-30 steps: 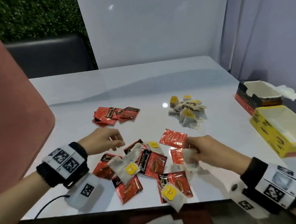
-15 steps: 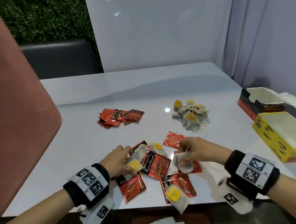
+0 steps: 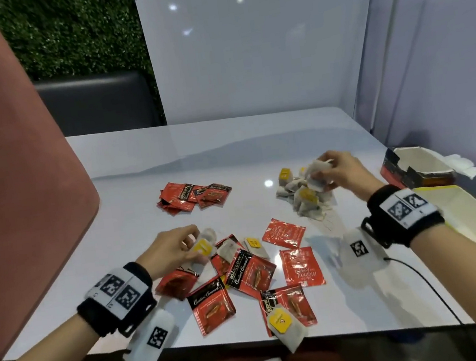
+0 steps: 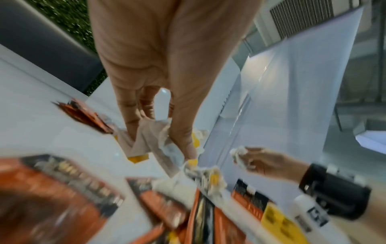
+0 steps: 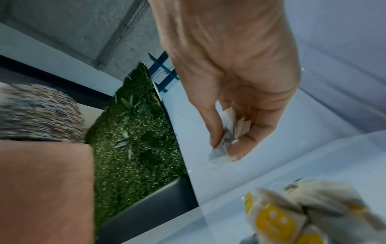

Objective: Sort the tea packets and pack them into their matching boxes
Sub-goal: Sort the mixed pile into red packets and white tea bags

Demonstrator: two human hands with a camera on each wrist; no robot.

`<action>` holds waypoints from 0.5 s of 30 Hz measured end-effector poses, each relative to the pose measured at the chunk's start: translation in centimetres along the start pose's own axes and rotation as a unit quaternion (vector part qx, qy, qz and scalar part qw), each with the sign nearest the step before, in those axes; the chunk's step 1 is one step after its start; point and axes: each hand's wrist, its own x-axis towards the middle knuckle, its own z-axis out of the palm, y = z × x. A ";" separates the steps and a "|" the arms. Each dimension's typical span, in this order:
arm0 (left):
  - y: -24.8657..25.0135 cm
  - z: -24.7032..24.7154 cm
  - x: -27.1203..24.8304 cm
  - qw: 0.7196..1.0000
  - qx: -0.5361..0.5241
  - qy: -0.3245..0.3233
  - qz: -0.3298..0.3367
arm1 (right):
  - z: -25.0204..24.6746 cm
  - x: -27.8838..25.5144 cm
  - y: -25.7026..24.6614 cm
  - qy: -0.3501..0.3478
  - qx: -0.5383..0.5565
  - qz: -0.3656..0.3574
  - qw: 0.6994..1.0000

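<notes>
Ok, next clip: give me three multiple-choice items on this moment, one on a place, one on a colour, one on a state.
1. Where is the right hand?
A. Over the pile of white tea bags
B. Inside the yellow box
C. On the pile of red packets

2. What colour are the tags on the white tea bags?
A. Green
B. Yellow
C. Blue

3. What is the left hand doing?
A. Lying flat on the table
B. Pinching a white tea bag
C. Holding a red packet up

Answers:
1 A: the head view shows that hand above the far pile, a tea bag in its fingers.
2 B: yellow tags show across the pile.
3 B: the left wrist view shows fingers and thumb closed on the bag's paper.
</notes>
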 end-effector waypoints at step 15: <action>-0.9 -5.4 -1.1 0.980 -0.196 0.030 0.013 | 4.1 1.7 -0.8 -0.047 -0.416 -0.079 0.905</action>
